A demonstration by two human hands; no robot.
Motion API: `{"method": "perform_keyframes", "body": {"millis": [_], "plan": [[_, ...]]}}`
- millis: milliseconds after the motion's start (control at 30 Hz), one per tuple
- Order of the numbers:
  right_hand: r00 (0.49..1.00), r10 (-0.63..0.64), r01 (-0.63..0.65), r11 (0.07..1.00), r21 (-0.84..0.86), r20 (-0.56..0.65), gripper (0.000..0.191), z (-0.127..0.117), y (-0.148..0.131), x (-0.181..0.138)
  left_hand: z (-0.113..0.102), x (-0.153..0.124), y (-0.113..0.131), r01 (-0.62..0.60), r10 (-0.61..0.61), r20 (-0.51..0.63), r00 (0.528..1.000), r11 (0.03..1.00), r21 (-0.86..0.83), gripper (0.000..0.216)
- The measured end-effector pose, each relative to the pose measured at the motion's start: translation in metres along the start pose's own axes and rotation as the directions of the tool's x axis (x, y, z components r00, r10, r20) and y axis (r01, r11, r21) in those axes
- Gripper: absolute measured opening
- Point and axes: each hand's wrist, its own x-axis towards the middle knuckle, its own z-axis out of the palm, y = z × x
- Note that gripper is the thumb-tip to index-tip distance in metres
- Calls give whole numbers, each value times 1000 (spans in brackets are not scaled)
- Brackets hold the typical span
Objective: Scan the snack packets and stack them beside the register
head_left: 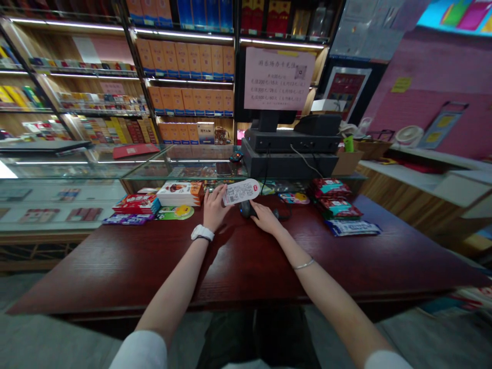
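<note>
My left hand (215,206), with a white watch on its wrist, grips a white, round-ended package (241,192) by its left end. Small print and what looks like a barcode cover the side facing me. Just below its right end, my right hand (265,218) is closed round a black barcode scanner (246,209) low over the dark red table. A small blue light shows on the scanner's head. A green-and-yellow package (174,212) lies left of my left hand, beside a white-and-orange box (180,193).
On the left lie red packets (136,203) and purple packets (128,219). Red-and-teal bags (338,207) and a blue-white packet (353,228) lie at the right. Behind the table (246,266) stand a glass counter and a cash register (290,159) with a paper sign (279,79).
</note>
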Motion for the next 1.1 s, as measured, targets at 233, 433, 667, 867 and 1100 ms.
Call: {"method": "perform_keyframes", "body": {"millis": [233, 433, 667, 867, 1100], "plan": [[997, -78, 79, 995, 63, -18, 69, 11, -3, 5, -1, 1, 4, -8, 8, -31, 999, 1000, -15, 65], [979, -97, 104, 994, 29, -177, 50, 7, -13, 2, 1, -1, 2, -37, 37, -28, 999, 999, -17, 66], [819, -17, -35, 996, -80, -574, 36, -25, -7, -4, -3, 2, 6, -3, 2, -17, 1000, 998, -64, 66], [822, -166, 49, 973, -224, -544, 50, -29, 3, -5, 0, 2, 15, 13, -3, 80, 997, 992, -128, 66], [755, -265, 90, 948, -305, -600, 39, -30, 5, -7, 2, 3, 15, 56, -20, 157, 987, 972, -230, 69]]}}
